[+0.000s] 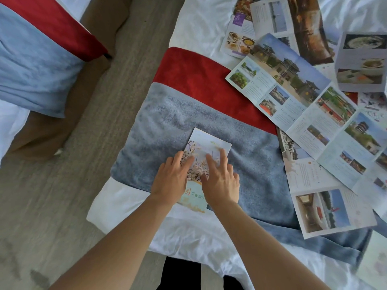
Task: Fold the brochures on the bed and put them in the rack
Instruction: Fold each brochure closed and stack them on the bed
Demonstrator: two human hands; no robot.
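soft bed, weak crease

my left hand (170,181) and right hand (222,181) lie flat, fingers spread, pressing the folded brochure (204,151) on the grey runner (159,130); the plush gives, so panels may spring open or skew; no rack in view; open brochures (293,95) wait nearby.
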